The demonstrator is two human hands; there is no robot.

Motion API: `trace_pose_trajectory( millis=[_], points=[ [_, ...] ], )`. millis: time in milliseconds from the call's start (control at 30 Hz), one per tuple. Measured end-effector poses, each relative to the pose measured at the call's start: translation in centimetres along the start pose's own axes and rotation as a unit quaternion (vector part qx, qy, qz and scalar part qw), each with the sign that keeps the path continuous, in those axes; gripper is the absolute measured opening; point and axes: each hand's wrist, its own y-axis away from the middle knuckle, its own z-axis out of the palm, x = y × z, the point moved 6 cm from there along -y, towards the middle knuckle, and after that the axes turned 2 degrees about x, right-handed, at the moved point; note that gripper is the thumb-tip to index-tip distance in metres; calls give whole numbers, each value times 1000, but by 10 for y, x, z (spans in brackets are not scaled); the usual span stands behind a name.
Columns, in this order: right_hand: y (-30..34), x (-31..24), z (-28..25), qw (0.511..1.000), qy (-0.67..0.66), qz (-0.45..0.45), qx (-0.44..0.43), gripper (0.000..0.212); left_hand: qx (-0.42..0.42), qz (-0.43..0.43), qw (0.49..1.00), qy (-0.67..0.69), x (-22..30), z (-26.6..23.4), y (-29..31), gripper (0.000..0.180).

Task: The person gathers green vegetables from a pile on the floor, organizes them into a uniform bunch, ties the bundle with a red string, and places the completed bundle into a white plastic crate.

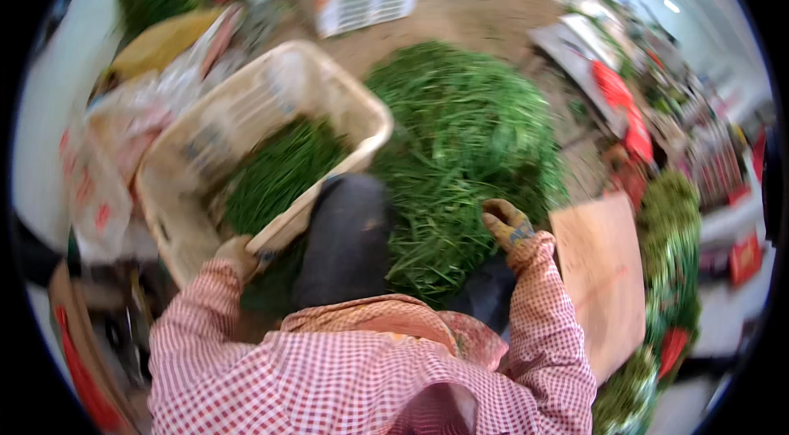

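Note:
My left hand (237, 257), in a tan work glove, is closed on the near rim of a cream plastic crate (371, 124). Its fingertips are partly hidden. Long green grass-like leaves (283, 170) lie in the crate. Over the right side of a big green leaf heap (460, 114), my right hand (508, 225) hovers in a patterned glove. Its fingers curve with a gap to the thumb, and I see nothing between them. My dark-trousered knee (343, 229) stands between crate and heap.
A brown board (602, 279) lies right of my right arm, beside wrapped green bundles (670, 246). White slatted crates (370, 3) stand at the back. Plastic bags (103, 180) and a yellow sack (168, 40) crowd the left. A red bag (629, 110) lies far right.

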Motion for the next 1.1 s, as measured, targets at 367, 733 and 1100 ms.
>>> trace_pose_trajectory(
  millis=[367,733,1100],
  points=[
    [-179,-147,178,918,128,-376,3,26,-16,-37,999,2,-37,12,-3,31],
    [-241,-110,216,921,167,-350,-42,24,-69,-36,944,319,-47,24,-70,45],
    [-238,-116,219,913,180,-363,-50,18,-21,53,990,-128,72,60,-368,113]
  ],
)
